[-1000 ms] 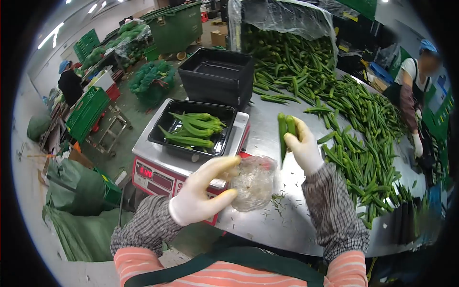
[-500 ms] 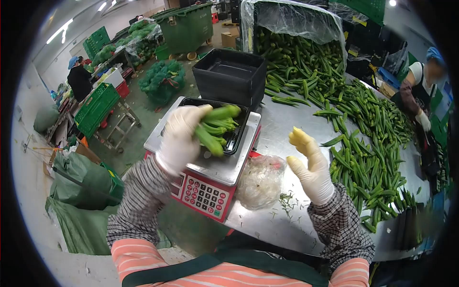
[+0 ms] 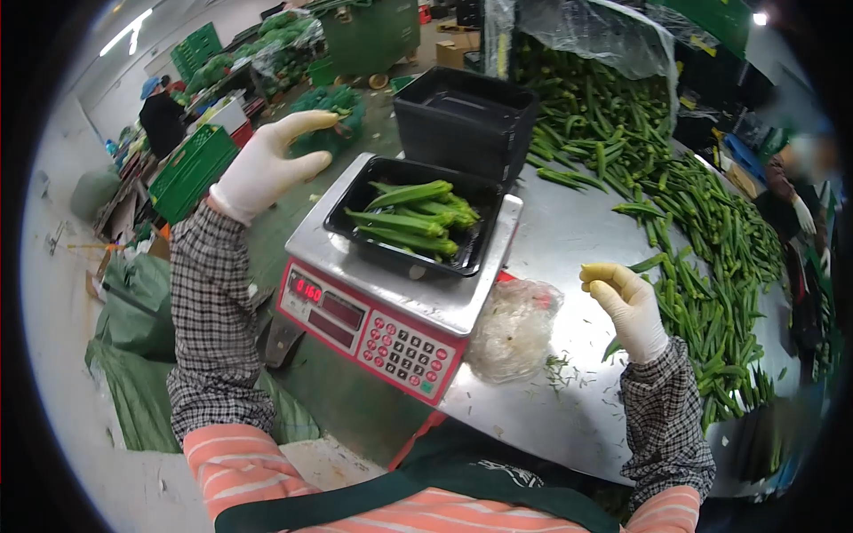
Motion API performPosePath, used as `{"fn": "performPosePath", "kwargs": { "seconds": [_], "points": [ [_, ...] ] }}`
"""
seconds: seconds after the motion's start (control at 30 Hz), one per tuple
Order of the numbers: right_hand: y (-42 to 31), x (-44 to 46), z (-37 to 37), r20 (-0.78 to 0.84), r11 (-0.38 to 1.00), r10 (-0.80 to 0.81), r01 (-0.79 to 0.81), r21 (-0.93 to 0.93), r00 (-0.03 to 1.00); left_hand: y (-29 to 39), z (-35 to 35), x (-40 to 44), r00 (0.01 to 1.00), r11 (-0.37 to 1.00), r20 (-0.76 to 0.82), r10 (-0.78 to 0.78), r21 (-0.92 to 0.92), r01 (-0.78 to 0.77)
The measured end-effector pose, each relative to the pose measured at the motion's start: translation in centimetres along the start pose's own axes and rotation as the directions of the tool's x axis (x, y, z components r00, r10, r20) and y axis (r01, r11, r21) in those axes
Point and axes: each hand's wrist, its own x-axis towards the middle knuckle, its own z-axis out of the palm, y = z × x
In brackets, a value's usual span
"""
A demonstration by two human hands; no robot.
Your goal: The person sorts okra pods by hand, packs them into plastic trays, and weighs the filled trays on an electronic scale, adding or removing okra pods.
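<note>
On the scale (image 3: 404, 289) stands a black tray (image 3: 338, 213) with several okra pods (image 3: 413, 218) lying in it. The red display reads about 0160. My gloved left hand (image 3: 275, 164) is raised left of the tray, fingers apart, holding nothing. To the right, my gloved right hand (image 3: 626, 306) hovers over the metal table (image 3: 560, 422), thumb and fingers curved apart and empty. A bundled clear plastic bag (image 3: 514, 330) lies between the scale and my right hand. Loose okra (image 3: 711, 266) is heaped along the right side.
Stacked black trays (image 3: 462, 124) stand behind the scale. A plastic-lined crate (image 3: 604, 89) spills okra at the back. A co-worker (image 3: 795, 191) is at the far right, another person (image 3: 162, 120) at the far left. Green sacks (image 3: 138, 311) lie at lower left.
My left hand has put okra into the tray, let go and moved up and left. My right hand, which held pods earlier, is now empty. The display went from about 0120 to 0160.
</note>
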Motion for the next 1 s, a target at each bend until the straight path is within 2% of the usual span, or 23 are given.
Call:
{"fn": "performPosePath", "kwargs": {
  "seconds": [0.1, 0.27, 0.37, 0.5, 0.53, 0.6, 0.63, 0.67, 0.73, 0.8, 0.83, 0.87, 0.93, 1.0],
  "points": [
    [0.2, 0.8, 1.0, 0.092, 0.998, 0.044, -0.04, -0.041, 0.995, 0.1, 1.3, -0.1, 1.0, 1.0, -0.003, -0.013, -0.021, 0.013],
    [0.0, 1.4, 2.4, 0.181, 0.979, 0.057, -0.02, -0.201, 0.982, -0.7, 5.1, 1.5, 0.994, 0.993, 0.039, 0.098, 0.063, -0.101],
    [-0.9, 1.7, 3.2, 0.196, 0.973, 0.024, 0.022, -0.229, 0.98, -1.0, 7.7, 2.5, 0.982, 0.979, 0.058, 0.182, 0.087, -0.186],
    [-1.6, 2.3, 4.5, 0.22, 0.956, -0.038, 0.099, -0.275, 0.975, -1.2, 10.3, 2.8, 0.961, 0.927, 0.071, 0.266, 0.256, -0.275],
    [-1.5, 2.4, 4.4, 0.217, 0.951, -0.051, 0.114, -0.289, 0.975, -0.6, 10.4, 2.5, 0.958, 0.933, 0.076, 0.275, 0.218, -0.285],
    [-0.8, 2.7, 3.3, 0.144, 0.921, -0.154, 0.195, -0.337, 0.977, -0.7, 10.2, 2.0, 0.943, 0.977, 0.272, 0.194, 0.028, -0.21],
    [-0.7, 3.0, 2.1, 0.086, 0.899, -0.212, 0.228, -0.374, 0.974, -0.2, 9.8, 1.7, 0.931, 0.977, 0.308, 0.195, 0.027, -0.214],
    [0.0, 3.4, 0.4, 0.009, 0.891, -0.205, 0.19, -0.413, 0.979, 0.5, 9.2, 1.4, 0.918, 0.975, 0.344, 0.196, 0.028, -0.219],
    [1.7, 3.8, -3.7, -0.149, 0.835, -0.248, 0.133, -0.534, 0.957, 0.8, 8.6, 0.6, 0.947, 0.941, 0.094, 0.308, 0.115, -0.317],
    [3.2, 3.5, -8.4, -0.315, 0.775, -0.12, -0.11, -0.622, 0.942, 1.7, 7.5, -0.4, 0.976, 0.978, -0.095, 0.196, -0.049, -0.202],
    [4.7, 3.1, -10.9, -0.338, 0.686, -0.12, -0.168, -0.708, 0.933, 2.1, 7.0, -1.3, 0.977, 0.978, -0.124, 0.175, -0.091, -0.187],
    [4.9, 2.3, -12.4, -0.371, 0.622, -0.049, -0.262, -0.738, 0.927, 2.6, 6.8, -2.4, 0.976, 0.976, -0.153, 0.152, -0.132, -0.173],
    [6.5, 0.6, -14.6, -0.406, 0.533, 0.05, -0.368, -0.761, 0.912, 3.9, 6.7, -4.4, 0.975, 0.978, -0.107, 0.193, -0.061, -0.2],
    [7.7, -0.6, -15.5, -0.398, 0.485, 0.132, -0.41, -0.772, 0.908, 4.9, 7.9, -6.4, 0.97, 0.964, -0.01, 0.244, -0.103, -0.243]
  ]
}}
